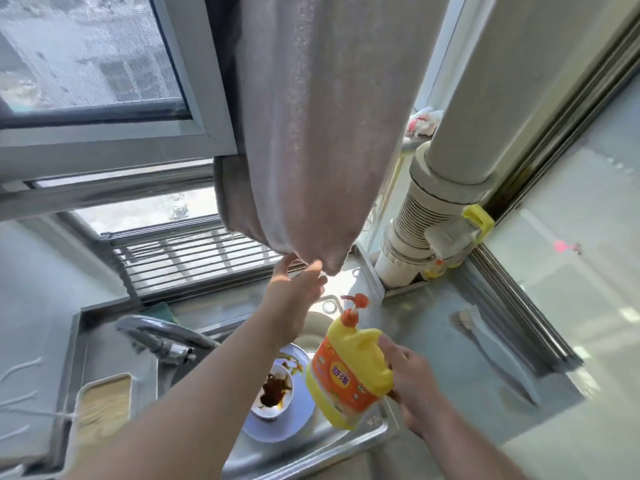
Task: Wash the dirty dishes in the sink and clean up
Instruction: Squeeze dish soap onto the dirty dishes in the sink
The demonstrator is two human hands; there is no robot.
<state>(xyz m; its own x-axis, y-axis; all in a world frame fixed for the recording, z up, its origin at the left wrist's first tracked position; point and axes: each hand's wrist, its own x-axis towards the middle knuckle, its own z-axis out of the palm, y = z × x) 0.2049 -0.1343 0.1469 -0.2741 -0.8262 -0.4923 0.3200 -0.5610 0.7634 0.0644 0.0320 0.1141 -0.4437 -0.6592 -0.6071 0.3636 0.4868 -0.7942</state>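
Left hand [298, 289], frame centre, reaches up with fingers pinching the bottom edge of the grey towel [311, 133] that hangs from the top of the frame. Right hand [412, 386], lower right, grips the handle of the yellow soap bottle [349, 375], orange pump on top, held tilted above the sink [346, 441]. In the sink, lower centre: a dirty bowl [273, 393] with brown residue sits on a white plate [277, 431]; the tap [162, 337] stands to their left and a brush [491, 355] lies on the counter [450, 323] at right.
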